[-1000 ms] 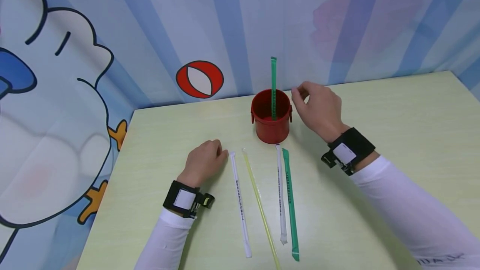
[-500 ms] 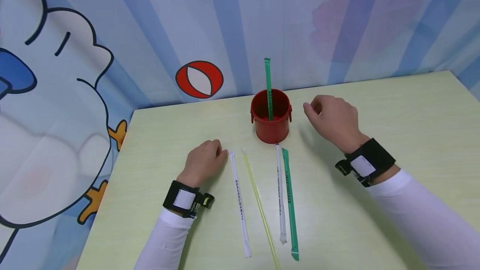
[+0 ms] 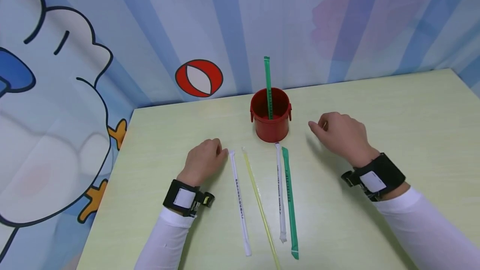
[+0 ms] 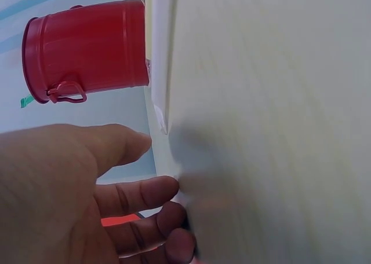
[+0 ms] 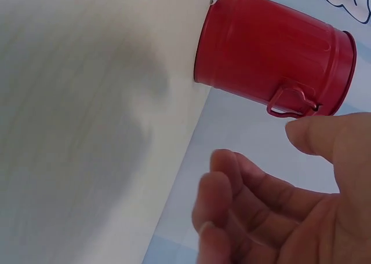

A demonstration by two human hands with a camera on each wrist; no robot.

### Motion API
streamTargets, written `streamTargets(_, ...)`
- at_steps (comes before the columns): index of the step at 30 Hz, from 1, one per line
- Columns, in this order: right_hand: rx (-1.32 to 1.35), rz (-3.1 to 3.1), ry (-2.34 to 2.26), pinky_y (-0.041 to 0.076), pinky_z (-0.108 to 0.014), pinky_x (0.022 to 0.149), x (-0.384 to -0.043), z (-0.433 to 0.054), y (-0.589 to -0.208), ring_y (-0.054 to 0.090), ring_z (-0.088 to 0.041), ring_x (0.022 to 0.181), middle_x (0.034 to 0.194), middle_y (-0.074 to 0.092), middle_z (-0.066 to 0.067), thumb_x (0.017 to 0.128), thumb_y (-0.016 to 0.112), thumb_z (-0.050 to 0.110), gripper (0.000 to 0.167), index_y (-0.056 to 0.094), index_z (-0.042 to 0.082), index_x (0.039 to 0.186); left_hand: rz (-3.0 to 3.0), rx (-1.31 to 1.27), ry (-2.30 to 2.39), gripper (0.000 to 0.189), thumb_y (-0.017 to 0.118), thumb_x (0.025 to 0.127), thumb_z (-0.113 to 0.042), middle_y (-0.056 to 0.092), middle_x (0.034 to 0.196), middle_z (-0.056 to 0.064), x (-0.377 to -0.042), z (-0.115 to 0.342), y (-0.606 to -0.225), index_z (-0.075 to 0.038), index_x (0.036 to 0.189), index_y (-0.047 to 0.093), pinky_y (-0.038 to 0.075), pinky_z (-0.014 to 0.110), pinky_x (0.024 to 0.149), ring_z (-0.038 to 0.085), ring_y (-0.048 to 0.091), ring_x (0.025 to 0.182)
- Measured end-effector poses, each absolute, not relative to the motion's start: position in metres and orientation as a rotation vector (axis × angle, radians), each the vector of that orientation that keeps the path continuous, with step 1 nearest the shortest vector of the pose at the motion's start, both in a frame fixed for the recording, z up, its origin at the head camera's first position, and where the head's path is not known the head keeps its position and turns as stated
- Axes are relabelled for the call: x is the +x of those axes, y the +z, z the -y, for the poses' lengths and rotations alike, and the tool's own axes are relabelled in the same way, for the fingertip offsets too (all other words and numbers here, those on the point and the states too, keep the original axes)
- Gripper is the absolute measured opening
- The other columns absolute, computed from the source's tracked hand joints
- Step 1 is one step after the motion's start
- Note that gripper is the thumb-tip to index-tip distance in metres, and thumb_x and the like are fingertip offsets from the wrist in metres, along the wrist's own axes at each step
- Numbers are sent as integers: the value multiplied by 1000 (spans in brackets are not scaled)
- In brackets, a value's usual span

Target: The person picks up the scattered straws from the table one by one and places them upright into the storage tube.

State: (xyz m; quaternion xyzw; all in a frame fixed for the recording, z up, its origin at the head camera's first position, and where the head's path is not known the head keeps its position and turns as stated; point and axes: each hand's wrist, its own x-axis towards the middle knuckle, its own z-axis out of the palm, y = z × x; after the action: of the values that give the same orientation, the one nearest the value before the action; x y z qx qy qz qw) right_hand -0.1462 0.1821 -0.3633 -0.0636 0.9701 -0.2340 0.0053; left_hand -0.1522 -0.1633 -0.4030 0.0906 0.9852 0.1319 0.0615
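Note:
A red bucket [image 3: 272,130] with small side handles stands near the back of the table. One green wrapped straw [image 3: 268,82] leans upright inside it. My right hand [image 3: 343,136] is to the right of the bucket, above the table, fingers loosely curled around nothing. My left hand [image 3: 202,161] rests on the table with relaxed fingers, its thumb close to the top end of a white wrapped straw [image 3: 241,207]. In the left wrist view, thumb and fingers stand apart with nothing between them. Beside that straw lie a yellow straw [image 3: 258,199], another white wrapped straw [image 3: 280,195] and a green wrapped straw [image 3: 290,203].
The pale wooden table [image 3: 375,228] ends at a blue striped backdrop [image 3: 247,20] printed with cartoon figures and a red ball. Both wrists wear black straps with cameras.
My right hand has moved from beside the bucket rim to the right and toward me. The green straw in the bucket has tipped slightly left. The left hand has stayed still.

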Motion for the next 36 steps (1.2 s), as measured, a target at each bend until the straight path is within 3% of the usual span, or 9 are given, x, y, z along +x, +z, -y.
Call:
streamTargets(24,-176,-2891,-702,36,-31,46,-140,-189,-385,50,-19,56,58,52,-2,97,55,38,41,69,0,90,-2925,313,466,32,59,97,-30,48,62,3,-145,156,-396,-10,72,58,35,29,53,17,48,57)
streamTargets(36,-186,-2909,-700,37,-32,46,-138,-190,-388,50,-19,56,58,53,-2,97,56,38,40,68,1,88,-2896,288,401,36,71,88,-39,51,54,0,-140,148,-394,-11,67,64,33,28,47,16,49,50)
